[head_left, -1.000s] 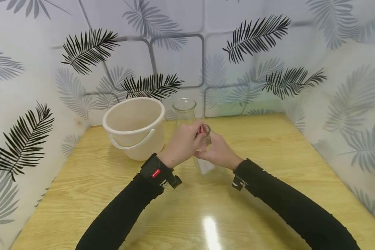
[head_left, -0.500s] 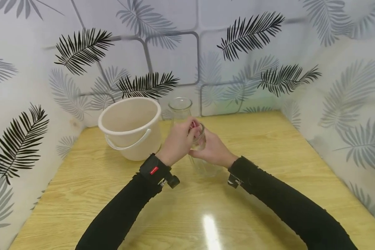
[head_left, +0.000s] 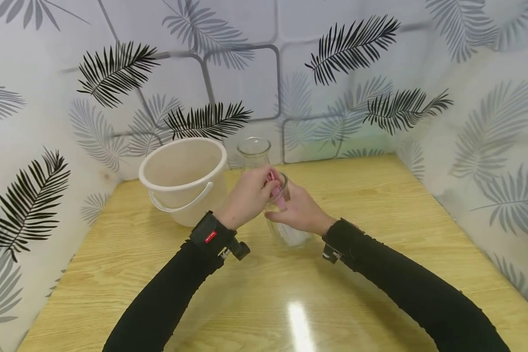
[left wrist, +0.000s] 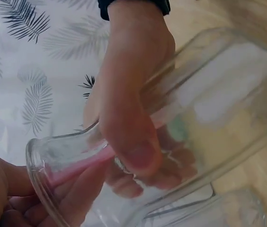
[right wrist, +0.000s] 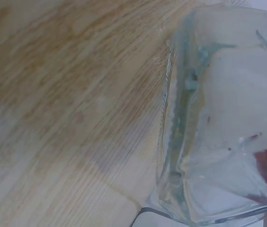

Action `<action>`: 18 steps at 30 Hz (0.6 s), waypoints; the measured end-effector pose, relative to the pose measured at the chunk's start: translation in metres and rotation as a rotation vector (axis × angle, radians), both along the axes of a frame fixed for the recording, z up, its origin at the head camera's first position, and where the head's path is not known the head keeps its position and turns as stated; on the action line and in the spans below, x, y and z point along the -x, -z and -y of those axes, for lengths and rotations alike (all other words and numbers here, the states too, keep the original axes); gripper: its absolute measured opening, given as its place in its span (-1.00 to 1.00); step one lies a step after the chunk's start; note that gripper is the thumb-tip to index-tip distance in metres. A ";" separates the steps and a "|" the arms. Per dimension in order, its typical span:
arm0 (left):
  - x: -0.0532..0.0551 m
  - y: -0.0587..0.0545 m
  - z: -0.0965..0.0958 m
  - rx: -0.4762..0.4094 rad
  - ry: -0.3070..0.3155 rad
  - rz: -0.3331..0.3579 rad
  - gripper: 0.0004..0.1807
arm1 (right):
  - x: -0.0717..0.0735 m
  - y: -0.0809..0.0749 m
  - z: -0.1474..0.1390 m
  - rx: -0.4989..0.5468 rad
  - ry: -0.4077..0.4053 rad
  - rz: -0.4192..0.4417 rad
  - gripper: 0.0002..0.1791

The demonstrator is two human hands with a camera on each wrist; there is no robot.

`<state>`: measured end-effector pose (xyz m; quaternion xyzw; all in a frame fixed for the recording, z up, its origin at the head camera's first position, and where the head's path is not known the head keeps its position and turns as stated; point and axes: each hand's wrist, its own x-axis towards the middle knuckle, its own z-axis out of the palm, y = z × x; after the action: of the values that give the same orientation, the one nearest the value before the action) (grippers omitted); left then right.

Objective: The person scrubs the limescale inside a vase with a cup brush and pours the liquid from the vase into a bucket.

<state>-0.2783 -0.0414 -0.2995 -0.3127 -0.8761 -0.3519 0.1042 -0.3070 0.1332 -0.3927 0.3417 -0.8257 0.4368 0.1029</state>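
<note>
A clear glass vase (head_left: 276,194) is tilted, its mouth toward me. My right hand (head_left: 307,211) grips it round the neck; in the left wrist view the right thumb and fingers (left wrist: 138,156) lie across the glass. With its fingers at the vase's mouth, my left hand (head_left: 248,195) holds the pink handle (left wrist: 79,169) of a bottle brush. Inside the vase body shows the brush's white head (left wrist: 233,82). The right wrist view shows the thick glass base of the vase (right wrist: 185,118) close up.
A second clear glass vase (head_left: 254,146) stands behind my left hand. To its left is a cream bucket (head_left: 202,208) with its handle hanging in front. Leaf-patterned sheeting (head_left: 325,107) borders the wood-grain table (head_left: 246,308) at the back and sides.
The white brush head has shifted within the vase, hard to see half a second ago and visible near the base now. My left wrist has moved slightly left and up; the right hand keeps its grip.
</note>
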 end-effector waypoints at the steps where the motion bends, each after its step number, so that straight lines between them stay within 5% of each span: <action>1: 0.000 -0.001 0.000 0.023 0.000 -0.018 -0.92 | 0.000 0.000 0.000 0.002 -0.003 0.002 0.08; 8: 0.005 0.006 -0.002 0.049 -0.038 -0.116 -0.91 | -0.001 -0.002 0.000 0.010 0.026 0.015 -0.02; 14: 0.007 0.011 -0.003 -0.075 -0.071 -0.042 -0.87 | -0.002 -0.002 0.001 0.018 0.032 0.070 -0.07; 18: 0.003 0.008 -0.004 -0.136 -0.040 0.011 -0.87 | -0.001 0.000 0.001 0.009 0.017 0.036 0.05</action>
<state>-0.2817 -0.0376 -0.3072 -0.2857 -0.8568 -0.4100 0.1274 -0.3058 0.1322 -0.3922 0.3265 -0.8282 0.4459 0.0934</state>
